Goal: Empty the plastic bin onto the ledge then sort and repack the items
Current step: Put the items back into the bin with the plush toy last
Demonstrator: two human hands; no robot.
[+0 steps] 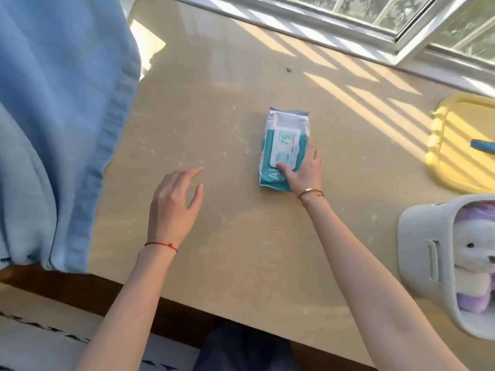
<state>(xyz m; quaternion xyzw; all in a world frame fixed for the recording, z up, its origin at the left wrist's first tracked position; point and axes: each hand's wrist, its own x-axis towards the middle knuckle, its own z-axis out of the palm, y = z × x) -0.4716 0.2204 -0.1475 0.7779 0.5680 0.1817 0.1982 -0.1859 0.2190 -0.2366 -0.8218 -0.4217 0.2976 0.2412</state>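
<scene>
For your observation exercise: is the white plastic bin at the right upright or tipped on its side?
Tipped on its side. The bin lies on the ledge with its opening facing right, and a plush toy shows inside.

A beige ledge (241,236) fills most of the view, its surface scuffed with pale marks. Along its far edge runs a white-framed window (388,28) with greenery beyond the panes — sunlight comes through it and falls in slanted stripes across the right side. A light blue curtain (59,129) hangs at the left, draping over the ledge's edge — below, a dark brown front border shows.
</scene>
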